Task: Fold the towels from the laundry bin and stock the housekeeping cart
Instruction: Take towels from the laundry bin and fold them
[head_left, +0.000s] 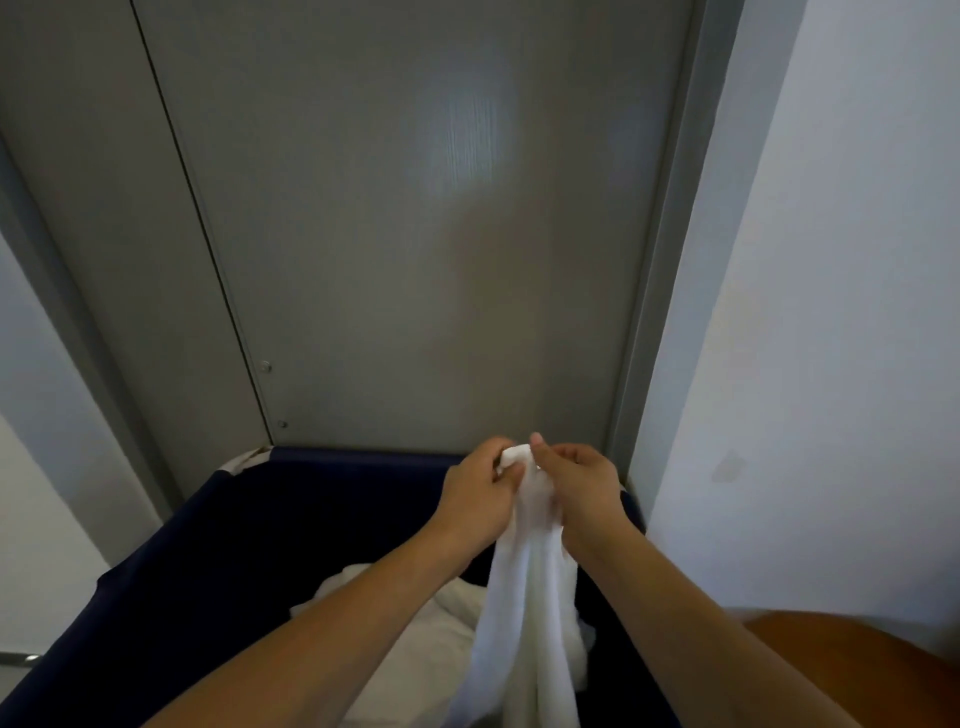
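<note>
While left hand (480, 501) and right hand (576, 493) pinch limp white terry towel (524, 613) above navy fabric laundry bin (218, 561): bunched corner could slip, towel dropping back in.

Single view only — a head-worn wide-angle camera, so no second view overlaps it. It looks forward and downward from the person's own standpoint. Both forearms enter from the bottom edge, with the left hand (480, 499) and right hand (579, 491) meeting slightly right of frame centre, at close range. The dark laundry bin (218, 545) fills the lower frame directly beneath. The upper frame faces a grey door (415, 234) close ahead — its straight edges bow outward under lens distortion.
</note>
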